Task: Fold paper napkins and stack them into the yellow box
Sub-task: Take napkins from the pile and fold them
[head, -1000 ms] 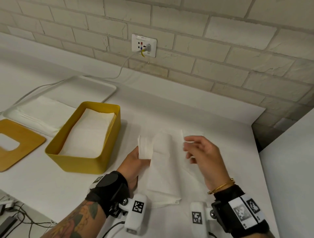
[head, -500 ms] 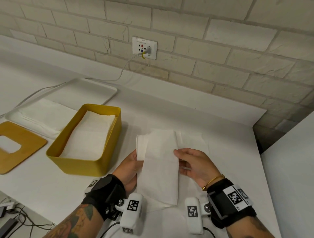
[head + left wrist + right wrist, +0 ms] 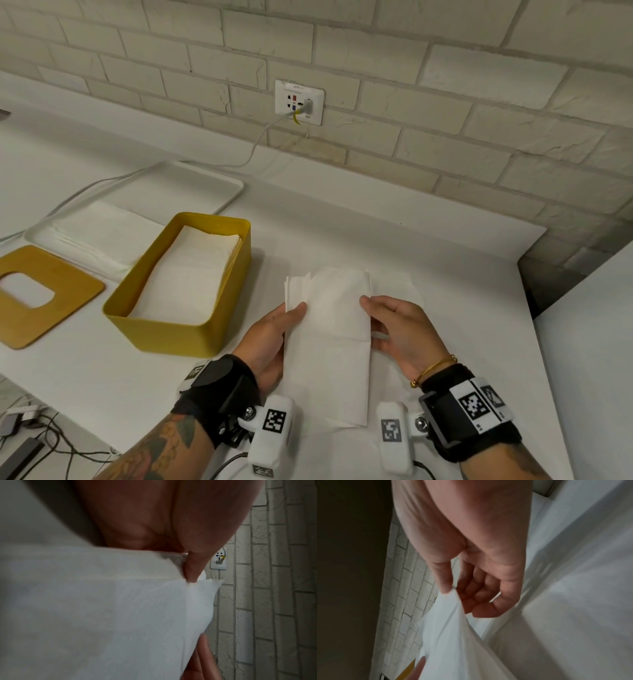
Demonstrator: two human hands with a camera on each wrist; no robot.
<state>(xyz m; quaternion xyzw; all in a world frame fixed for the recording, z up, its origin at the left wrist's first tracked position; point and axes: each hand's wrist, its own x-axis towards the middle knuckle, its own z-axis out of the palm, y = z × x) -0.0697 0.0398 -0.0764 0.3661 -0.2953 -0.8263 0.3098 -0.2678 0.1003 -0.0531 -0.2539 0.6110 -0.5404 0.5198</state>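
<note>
While a stack of folded napkins (image 3: 186,270) is already seated in the yellow box (image 3: 164,329), nearly level with its rim, the task is judged to be well advanced but not finished: one more napkin (image 3: 330,339) is held just right of the box, above the white counter (image 3: 85,370), and more flat napkins (image 3: 99,236) are seen waiting on the white tray (image 3: 205,192) behind the box. The napkin in hand is folded lengthwise into a long narrow strip, with a faint crosswise crease visible low on it and its layers fanned slightly out of line at the far left corner. Its left edge is pinched by the left hand (image 3: 270,342), the thumb laid on top and the fingers hidden beneath; in the left wrist view a fingertip (image 3: 192,573) is seen pressed on the layered edge. Its right edge is pinched by the right hand (image 3: 400,332), thumb above and curled fingers (image 3: 477,596) below, as the right wrist view shows. Another sheet appears to lie flat on the counter under the strip. What is judged to remain is squaring the fanned edges, possibly a further fold, carrying the strip to the box, and the tray's sheets. The wooden lid (image 3: 44,294) with its cut-out lies left of the box, not yet fitted.
</note>
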